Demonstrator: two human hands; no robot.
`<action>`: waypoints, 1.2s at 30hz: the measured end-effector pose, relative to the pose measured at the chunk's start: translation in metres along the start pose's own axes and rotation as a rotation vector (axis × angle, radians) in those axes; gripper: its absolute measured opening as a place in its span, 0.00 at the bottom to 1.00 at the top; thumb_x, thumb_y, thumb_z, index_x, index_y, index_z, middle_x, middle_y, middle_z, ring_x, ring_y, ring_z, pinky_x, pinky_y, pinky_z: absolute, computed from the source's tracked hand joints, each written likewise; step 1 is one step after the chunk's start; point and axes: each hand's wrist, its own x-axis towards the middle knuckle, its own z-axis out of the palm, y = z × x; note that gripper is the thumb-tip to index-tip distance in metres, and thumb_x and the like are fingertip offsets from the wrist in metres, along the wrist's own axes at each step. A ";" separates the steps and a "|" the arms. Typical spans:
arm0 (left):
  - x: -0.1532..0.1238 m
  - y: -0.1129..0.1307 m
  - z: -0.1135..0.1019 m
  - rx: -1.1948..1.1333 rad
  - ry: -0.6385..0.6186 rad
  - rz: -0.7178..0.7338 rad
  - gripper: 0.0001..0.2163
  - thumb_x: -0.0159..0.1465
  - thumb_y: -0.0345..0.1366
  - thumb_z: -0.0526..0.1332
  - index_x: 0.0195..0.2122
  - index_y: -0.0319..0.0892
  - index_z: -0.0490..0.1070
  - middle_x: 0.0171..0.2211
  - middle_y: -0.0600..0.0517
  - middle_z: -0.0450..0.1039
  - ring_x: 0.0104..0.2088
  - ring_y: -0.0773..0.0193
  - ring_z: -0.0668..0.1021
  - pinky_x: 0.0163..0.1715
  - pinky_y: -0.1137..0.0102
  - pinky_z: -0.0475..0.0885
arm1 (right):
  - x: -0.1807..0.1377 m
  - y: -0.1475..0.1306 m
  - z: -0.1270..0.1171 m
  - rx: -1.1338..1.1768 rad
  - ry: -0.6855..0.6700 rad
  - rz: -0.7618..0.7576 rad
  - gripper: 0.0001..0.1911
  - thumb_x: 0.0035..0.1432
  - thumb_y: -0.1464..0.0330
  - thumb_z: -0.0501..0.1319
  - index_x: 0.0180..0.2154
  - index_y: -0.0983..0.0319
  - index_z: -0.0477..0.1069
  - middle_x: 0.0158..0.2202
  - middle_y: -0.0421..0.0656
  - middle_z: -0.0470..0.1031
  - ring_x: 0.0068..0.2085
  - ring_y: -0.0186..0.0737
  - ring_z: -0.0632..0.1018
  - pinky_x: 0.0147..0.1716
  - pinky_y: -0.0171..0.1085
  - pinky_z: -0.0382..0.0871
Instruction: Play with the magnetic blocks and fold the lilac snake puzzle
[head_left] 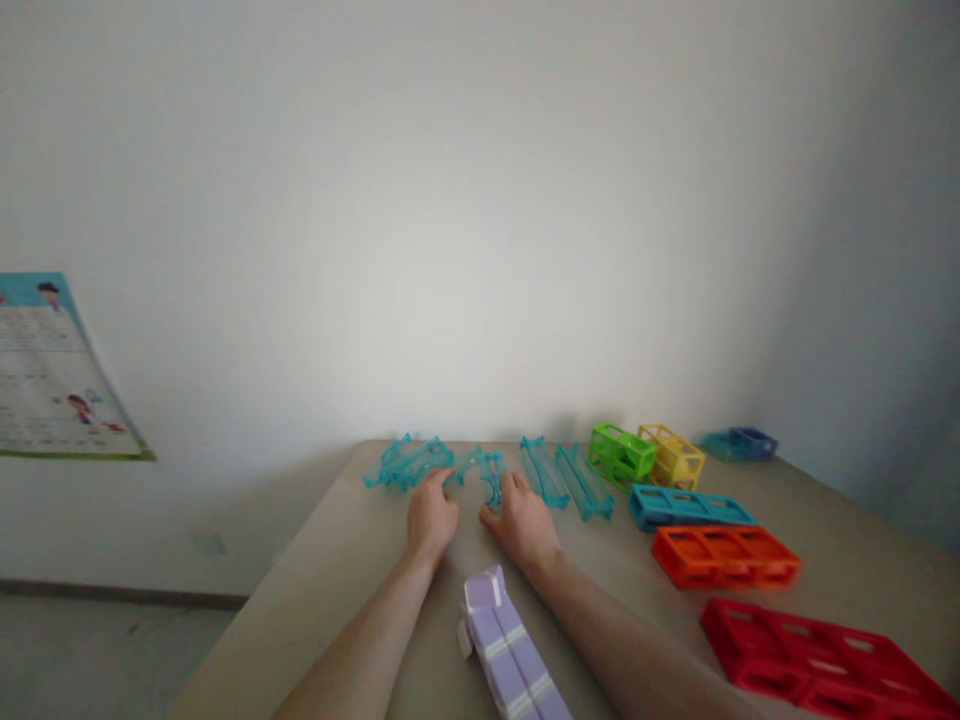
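Both my hands rest on the beige table near its far edge. My left hand has its fingers curled around a clear teal track piece. My right hand pinches a curved teal track piece right beside it. A bundle of teal tracks lies just left of my left hand. Two straight teal tracks lie right of my right hand. A lilac block piece lies between my forearms, close to me.
Right of the hands lie a green frame block, a yellow one, a blue one, an orange one and a red one. A dark blue piece sits far right. A poster hangs on the left wall.
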 end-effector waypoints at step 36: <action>0.007 -0.014 -0.001 0.123 0.072 0.005 0.08 0.58 0.27 0.60 0.38 0.37 0.75 0.38 0.43 0.74 0.41 0.58 0.76 0.46 0.65 0.69 | -0.006 0.003 -0.004 -0.011 0.035 -0.117 0.17 0.51 0.82 0.53 0.40 0.64 0.73 0.45 0.52 0.71 0.45 0.48 0.73 0.44 0.40 0.68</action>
